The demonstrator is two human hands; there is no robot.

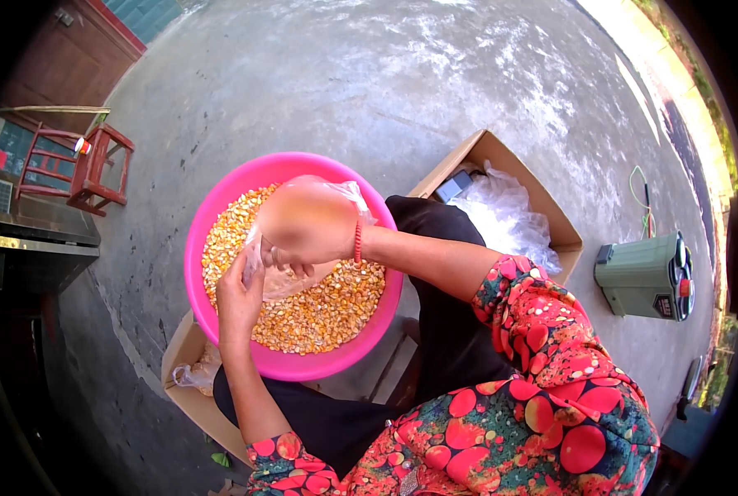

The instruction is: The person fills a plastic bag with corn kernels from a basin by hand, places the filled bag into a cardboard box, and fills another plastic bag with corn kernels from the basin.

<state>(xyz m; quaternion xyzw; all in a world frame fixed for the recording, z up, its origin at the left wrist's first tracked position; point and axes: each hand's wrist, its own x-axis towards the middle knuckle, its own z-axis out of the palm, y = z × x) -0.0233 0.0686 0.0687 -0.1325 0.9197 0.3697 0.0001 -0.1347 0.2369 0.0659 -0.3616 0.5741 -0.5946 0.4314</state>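
A pink basin (377, 326) full of yellow corn kernels (323, 318) rests at my lap. Over the kernels, a clear plastic bag (282, 285) hangs between my hands. My left hand (240, 293) pinches the bag's edge at the left side of the basin. From the right, my right hand (315, 236) reaches over the basin, a red bead bracelet on its wrist; its fingers are bent against the bag beside my left fingertips. A blurred patch covers much of this hand and part of the bag.
Right of the basin stands a cardboard box (563, 231) with clear plastic bags (509, 215) and a dark object. Another cardboard box (183, 355) is at the lower left. A wooden chair (96, 178) stands left, a green container (642, 277) right.
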